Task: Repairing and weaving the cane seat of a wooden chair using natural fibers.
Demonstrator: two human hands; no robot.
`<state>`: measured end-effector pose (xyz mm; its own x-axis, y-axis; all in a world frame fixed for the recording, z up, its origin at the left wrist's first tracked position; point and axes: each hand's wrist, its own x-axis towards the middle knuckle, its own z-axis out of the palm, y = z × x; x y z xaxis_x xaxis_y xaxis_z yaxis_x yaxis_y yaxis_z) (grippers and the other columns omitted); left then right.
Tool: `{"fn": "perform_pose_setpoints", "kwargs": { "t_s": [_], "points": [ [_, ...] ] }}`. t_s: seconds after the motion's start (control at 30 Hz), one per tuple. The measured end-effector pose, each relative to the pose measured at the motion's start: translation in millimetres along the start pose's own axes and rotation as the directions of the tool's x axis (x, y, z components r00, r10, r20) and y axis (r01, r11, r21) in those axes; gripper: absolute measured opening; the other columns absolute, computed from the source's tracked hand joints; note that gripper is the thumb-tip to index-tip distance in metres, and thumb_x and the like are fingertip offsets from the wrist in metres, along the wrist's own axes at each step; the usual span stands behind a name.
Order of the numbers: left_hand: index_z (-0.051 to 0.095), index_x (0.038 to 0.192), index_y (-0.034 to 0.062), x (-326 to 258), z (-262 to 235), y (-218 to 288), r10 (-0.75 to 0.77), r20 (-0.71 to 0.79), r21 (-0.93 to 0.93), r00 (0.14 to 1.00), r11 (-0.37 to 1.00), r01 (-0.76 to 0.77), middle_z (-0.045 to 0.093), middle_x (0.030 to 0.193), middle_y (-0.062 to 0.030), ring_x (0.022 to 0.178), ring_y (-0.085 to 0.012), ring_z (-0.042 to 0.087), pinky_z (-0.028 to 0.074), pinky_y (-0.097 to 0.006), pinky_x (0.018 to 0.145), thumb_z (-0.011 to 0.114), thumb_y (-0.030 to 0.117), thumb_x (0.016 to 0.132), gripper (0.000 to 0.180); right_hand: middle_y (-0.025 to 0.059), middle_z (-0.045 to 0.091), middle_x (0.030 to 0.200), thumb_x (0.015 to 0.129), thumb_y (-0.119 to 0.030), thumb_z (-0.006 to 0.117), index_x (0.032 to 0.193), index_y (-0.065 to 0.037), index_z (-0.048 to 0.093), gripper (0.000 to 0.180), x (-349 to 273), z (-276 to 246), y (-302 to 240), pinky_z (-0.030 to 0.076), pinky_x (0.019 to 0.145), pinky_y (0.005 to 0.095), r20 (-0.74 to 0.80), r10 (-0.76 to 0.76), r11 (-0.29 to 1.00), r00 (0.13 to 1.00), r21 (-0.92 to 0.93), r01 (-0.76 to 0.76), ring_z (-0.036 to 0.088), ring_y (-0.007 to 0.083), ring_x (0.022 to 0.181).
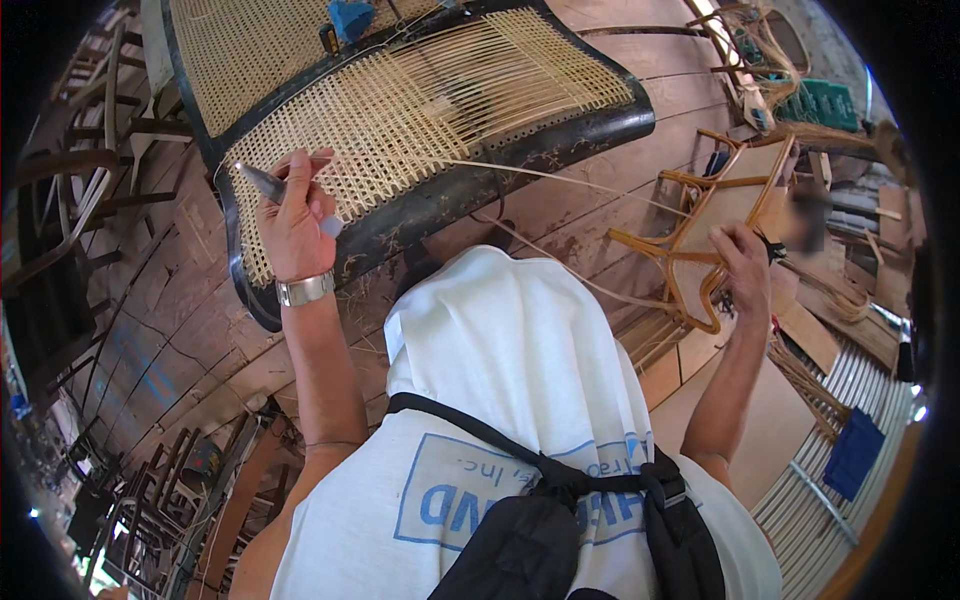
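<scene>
One cane strand (pixel 560 178) runs from the half-woven chair seat (pixel 420 110) to the right hand (pixel 745 262), fingers pinched on it. Left hand (pixel 293 215) at the seat's near edge, fingers clenched on a metal awl (pixel 262 182). Seat frame black, lying on plank floor (pixel 180 330). Second wicker chair (pixel 715 215) near right hand.

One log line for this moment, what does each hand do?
left hand: holds awl-like tool at woven cane seat | right hand: pulls cane strand taut
</scene>
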<state>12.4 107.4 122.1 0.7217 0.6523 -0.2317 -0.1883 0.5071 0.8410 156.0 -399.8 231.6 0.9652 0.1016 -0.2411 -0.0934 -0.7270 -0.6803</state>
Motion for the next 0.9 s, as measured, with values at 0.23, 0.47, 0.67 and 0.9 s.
{"fn": "perform_pose_setpoints", "kwargs": {
  "t_s": [0.23, 0.47, 0.67, 0.9],
  "points": [
    [0.068, 0.098, 0.0044, 9, 2, -35, -0.147, -0.032, 0.061, 0.989, 0.987, 0.149, 0.074, 0.096, -0.0127, 0.050, -0.0025, 0.040, 0.032, -0.020, 0.046, 0.069, 0.018, 0.096, 0.014, 0.0113, 0.065, 0.094, 0.092, -0.028, 0.069, 0.101, 0.001, 0.067, 0.030, -13, -55, 132, 0.047, 0.079, 0.0320, -0.078, 0.303, 0.821, 0.950, -0.484, -0.302, 0.060, 0.0194, 0.088],
    [0.067, 0.094, 0.0053, -40, 81, -88, -0.339, 0.191, 0.150, 0.921, 0.938, 0.313, 0.075, 0.087, -0.0096, 0.049, -0.0014, 0.043, 0.031, -0.020, 0.044, 0.069, 0.016, 0.095, 0.011, 0.0169, 0.057, 0.134, 0.098, -0.025, 0.063, 0.138, -0.006, 0.055, 0.045, -7, 151, -57, 0.040, 0.108, 0.0370, 0.176, -0.307, 0.939, 0.935, -0.106, 0.328, 0.053, 0.0260, 0.127],
    [0.070, 0.097, 0.0036, -49, 90, -88, -0.460, 0.180, 0.172, 0.869, 0.885, 0.433, 0.075, 0.086, -0.0088, 0.048, -0.0004, 0.040, 0.029, -0.019, 0.042, 0.071, 0.015, 0.093, 0.012, -0.0029, 0.058, 0.077, 0.098, -0.015, 0.063, 0.098, 0.000, 0.065, 0.015, -17, 203, -70, 0.044, 0.068, 0.0218, 0.338, -0.116, 0.898, 0.934, 0.438, -0.048, 0.051, 0.0040, 0.074],
    [0.070, 0.097, 0.0020, -8, 58, -83, -0.374, 0.113, 0.133, 0.920, 0.924, 0.359, 0.074, 0.088, -0.0107, 0.047, -0.0019, 0.039, 0.029, -0.021, 0.043, 0.072, 0.016, 0.093, 0.015, -0.0050, 0.061, 0.086, 0.096, -0.014, 0.065, 0.099, -0.003, 0.066, 0.011, -17, 151, -35, 0.043, 0.071, 0.0199, 0.525, -0.020, 0.910, 0.851, 0.363, -0.202, 0.053, 0.0029, 0.079]
  ]
}}
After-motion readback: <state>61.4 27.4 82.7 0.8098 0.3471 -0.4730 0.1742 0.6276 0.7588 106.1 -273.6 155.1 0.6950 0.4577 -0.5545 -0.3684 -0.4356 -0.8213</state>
